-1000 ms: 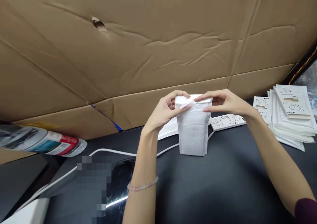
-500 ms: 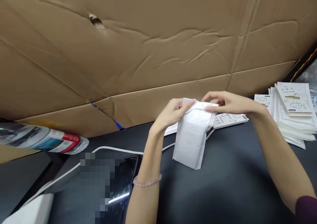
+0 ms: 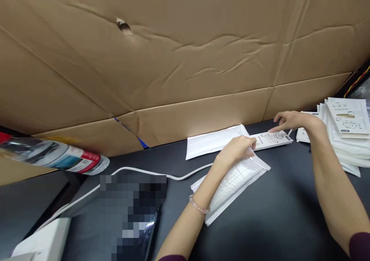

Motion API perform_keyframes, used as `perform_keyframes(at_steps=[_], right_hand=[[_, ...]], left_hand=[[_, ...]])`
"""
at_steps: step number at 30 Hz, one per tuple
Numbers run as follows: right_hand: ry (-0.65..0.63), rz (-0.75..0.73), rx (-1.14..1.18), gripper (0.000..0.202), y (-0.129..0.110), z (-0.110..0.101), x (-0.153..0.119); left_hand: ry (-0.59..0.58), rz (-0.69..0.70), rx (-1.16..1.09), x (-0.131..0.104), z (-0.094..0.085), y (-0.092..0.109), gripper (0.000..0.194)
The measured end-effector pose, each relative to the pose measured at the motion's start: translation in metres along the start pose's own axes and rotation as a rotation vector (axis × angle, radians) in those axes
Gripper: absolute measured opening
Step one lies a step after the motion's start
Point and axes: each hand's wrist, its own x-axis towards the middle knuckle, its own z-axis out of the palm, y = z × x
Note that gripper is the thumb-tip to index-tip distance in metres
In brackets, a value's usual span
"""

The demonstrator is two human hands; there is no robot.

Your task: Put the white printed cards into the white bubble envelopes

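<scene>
My left hand [image 3: 238, 150] is closed on the upper end of a white bubble mailer [image 3: 235, 182], which lies slanted on the dark table with its bubbly face showing. To the right, my right hand [image 3: 293, 120] is over a flat white box [image 3: 270, 139] printed with small cartoon drawings. Its fingers are apart, and one digit reaches the top of the box; whether it touches cannot be told. Behind the left hand, another white mailer [image 3: 214, 141] lies against the cardboard.
A stack of white mailers [image 3: 347, 149] with a printed card on top stands at the right. At left are a water bottle [image 3: 69, 157], a white cable [image 3: 138, 171], a white block [image 3: 43, 240] and a dark, partly blurred device [image 3: 150, 230]. A cardboard wall [image 3: 202, 68] rises behind.
The mailer has gone from being held up in both hands to lying slanted on the table under my left hand. My right hand has let go and moved right to the printed box.
</scene>
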Motion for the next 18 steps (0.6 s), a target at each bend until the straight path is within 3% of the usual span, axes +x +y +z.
perform_keyframes(at_steps=[3, 6, 9, 12, 15, 18], right_hand=[[-0.052, 0.073, 0.048, 0.079, 0.021, 0.003, 0.01], [-0.134, 0.073, 0.099, 0.071, 0.031, 0.007, 0.014], [-0.185, 0.06, 0.107, 0.073, 0.032, 0.013, 0.02], [-0.197, 0.044, 0.103, 0.071, 0.029, 0.017, 0.026], [-0.232, 0.013, 0.112, 0.063, 0.028, 0.016, 0.025], [-0.281, -0.153, 0.182, 0.055, 0.03, 0.01, 0.014]], left_hand=[[0.092, 0.029, 0.051, 0.0, -0.004, -0.004, 0.019], [0.183, -0.116, 0.084, -0.008, -0.014, -0.02, 0.034], [0.103, -0.302, 0.117, -0.018, -0.017, -0.045, 0.063], [0.02, -0.384, 0.126, -0.021, -0.012, -0.064, 0.082], [0.027, -0.397, 0.143, -0.019, -0.008, -0.07, 0.082], [0.057, -0.367, 0.141, -0.018, -0.009, -0.069, 0.069]])
